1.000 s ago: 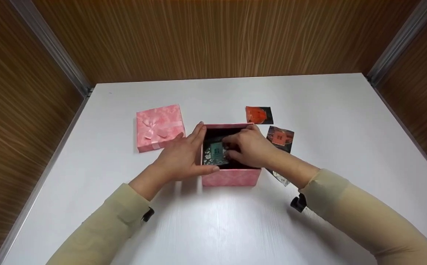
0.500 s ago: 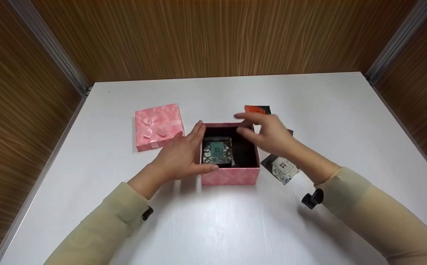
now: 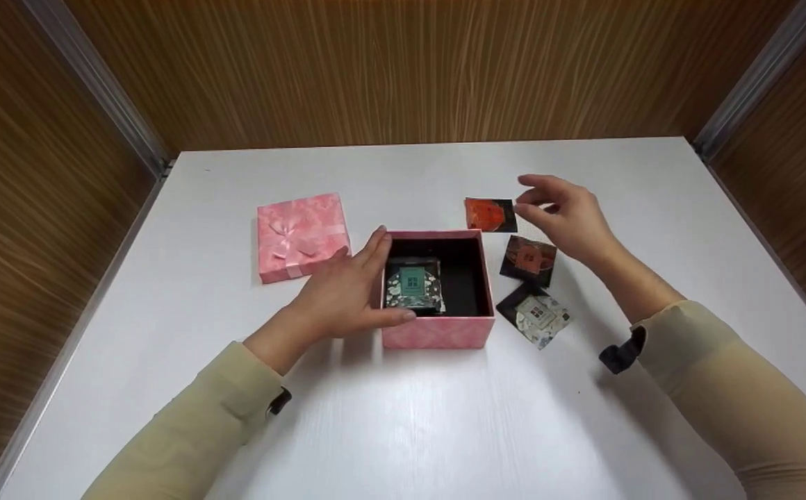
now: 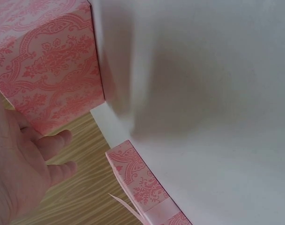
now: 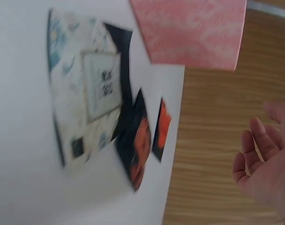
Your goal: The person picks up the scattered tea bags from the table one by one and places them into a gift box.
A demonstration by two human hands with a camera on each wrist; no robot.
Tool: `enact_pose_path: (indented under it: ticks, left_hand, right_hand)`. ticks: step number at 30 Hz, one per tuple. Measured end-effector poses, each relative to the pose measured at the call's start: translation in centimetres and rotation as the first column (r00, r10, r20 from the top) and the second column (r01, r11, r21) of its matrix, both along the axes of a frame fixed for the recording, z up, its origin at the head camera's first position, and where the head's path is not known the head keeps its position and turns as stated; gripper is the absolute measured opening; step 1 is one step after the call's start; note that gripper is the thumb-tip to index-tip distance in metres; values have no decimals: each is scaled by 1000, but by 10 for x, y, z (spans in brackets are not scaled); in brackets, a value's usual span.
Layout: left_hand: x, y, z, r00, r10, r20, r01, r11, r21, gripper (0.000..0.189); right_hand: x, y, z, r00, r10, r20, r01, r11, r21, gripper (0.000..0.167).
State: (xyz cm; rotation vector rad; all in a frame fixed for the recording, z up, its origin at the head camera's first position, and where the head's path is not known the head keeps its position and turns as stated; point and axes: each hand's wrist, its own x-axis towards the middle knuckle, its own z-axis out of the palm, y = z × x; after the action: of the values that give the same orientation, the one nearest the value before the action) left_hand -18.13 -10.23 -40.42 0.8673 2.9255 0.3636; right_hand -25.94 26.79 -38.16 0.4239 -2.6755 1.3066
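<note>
A pink patterned gift box [image 3: 434, 333] stands uncovered on the table, its inside black. My left hand [image 3: 337, 295] rests against its left side, fingers stretched toward the far corner and thumb lying along the near rim. Inside, at the left, lie stacked square sachets, the top one a green-labelled sachet [image 3: 413, 283]. My right hand [image 3: 570, 219] hovers to the right of the box, fingers loosely bent and holding nothing. Close to its fingertips lies a red-orange sachet [image 3: 488, 215]; nearer are a dark sachet with an orange label [image 3: 528, 260] and a white floral sachet [image 5: 69, 89].
The pink lid [image 3: 306, 215] with its ribbon bow lies left of the box, near my left fingers. Wood-grain panels [image 3: 410, 76] enclose the white table [image 3: 410, 423] at the back and both sides.
My right hand has come out of the box, risen and moved right, away from it. The sachets inside and those on the right now show. My left hand stays on the box.
</note>
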Motion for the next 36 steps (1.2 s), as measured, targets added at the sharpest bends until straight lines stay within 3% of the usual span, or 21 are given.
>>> enact_pose_path:
  ticks: [4, 10, 17, 28, 36]
  left_hand:
    - [1, 0, 1, 1000, -2, 8, 2, 1000, -4, 128]
    - [0, 1, 1, 1000, -8, 3, 8, 1000, -2, 127]
    - [0, 1, 0, 1000, -9, -2, 9, 1000, -3, 128]
    - [1, 1, -1, 1000, 2, 5, -2, 1000, -2, 127]
    - [1, 0, -1, 1000, -4, 4, 4, 1000, 16, 126]
  right_hand:
    - [-5, 22, -15, 996, -35, 80, 34, 999, 8, 49]
    - [-8, 52, -40, 976, -11, 218, 13, 1000, -6, 63]
    - [-6, 73, -63, 914, 97, 393, -92, 995, -31, 83]
    - [-7, 80, -71, 883, 114, 455, -150, 988, 44, 85]
    - [-8, 78, -71, 895, 148, 421, -192, 980, 62, 80]
